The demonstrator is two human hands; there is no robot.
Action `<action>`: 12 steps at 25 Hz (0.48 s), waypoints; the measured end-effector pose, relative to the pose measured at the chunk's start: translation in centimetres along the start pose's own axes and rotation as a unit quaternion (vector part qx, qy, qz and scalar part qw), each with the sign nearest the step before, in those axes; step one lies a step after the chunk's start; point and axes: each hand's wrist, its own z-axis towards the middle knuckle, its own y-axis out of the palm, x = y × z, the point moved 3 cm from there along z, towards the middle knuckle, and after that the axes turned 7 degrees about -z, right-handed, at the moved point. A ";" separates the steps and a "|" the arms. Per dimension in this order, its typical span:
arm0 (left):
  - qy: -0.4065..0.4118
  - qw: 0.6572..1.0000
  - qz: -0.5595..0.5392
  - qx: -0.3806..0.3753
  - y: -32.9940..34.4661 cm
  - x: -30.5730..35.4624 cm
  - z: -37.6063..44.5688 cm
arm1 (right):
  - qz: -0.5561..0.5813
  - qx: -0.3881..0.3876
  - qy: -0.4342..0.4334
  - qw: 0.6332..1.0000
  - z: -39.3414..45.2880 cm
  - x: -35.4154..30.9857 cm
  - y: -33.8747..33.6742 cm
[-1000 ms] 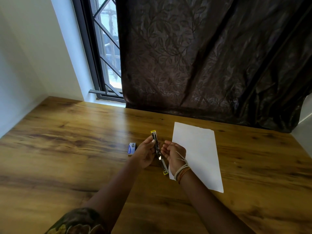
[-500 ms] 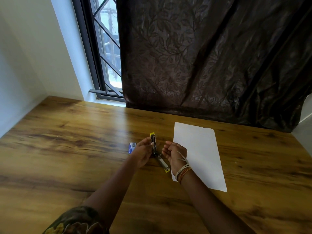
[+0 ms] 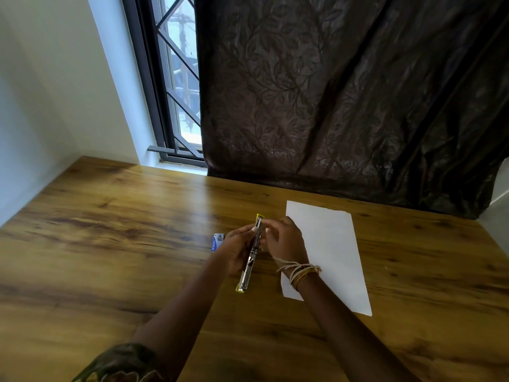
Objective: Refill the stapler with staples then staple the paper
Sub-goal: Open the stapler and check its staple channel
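While I watch, stapler [image 3: 252, 253] now swung out nearly straight above the table [image 3: 115, 238], gripped in left hand [image 3: 237, 250], right hand [image 3: 285, 239] pinching at its top end, paper [image 3: 330, 249] just right, blue staple box [image 3: 217, 241] left, contents hidden.

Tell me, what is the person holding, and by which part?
The opened stapler. The left hand grips it around its middle; the right hand has its fingertips at the far, yellow-tipped end. Whether they pinch a staple strip cannot be told.
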 end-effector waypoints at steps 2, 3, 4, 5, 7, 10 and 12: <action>0.001 1.000 0.008 0.006 0.2 0.0 -0.3 | -0.115 0.012 -0.073 0.991 0.0 0.0 -0.2; 0.003 1.000 0.010 0.010 0.2 0.0 -0.3 | -0.152 0.024 -0.098 0.983 0.0 0.0 -0.4; 0.004 1.000 0.009 0.014 0.3 0.0 -0.4 | -0.176 0.033 -0.116 0.977 0.0 0.1 -0.5; 0.004 1.000 0.010 0.018 0.2 0.1 -0.6 | -0.195 0.037 -0.128 0.972 0.0 0.2 -0.7; 0.001 1.000 0.017 0.018 0.2 0.4 -0.9 | -0.231 0.035 -0.147 0.961 0.1 0.4 -1.0; 0.001 0.999 0.032 0.010 0.2 0.7 -1.2 | -0.294 0.047 -0.194 0.935 0.4 0.6 -1.4; 0.004 0.999 0.040 0.006 0.2 0.8 -1.3 | -0.334 0.048 -0.217 0.916 0.7 0.3 -1.6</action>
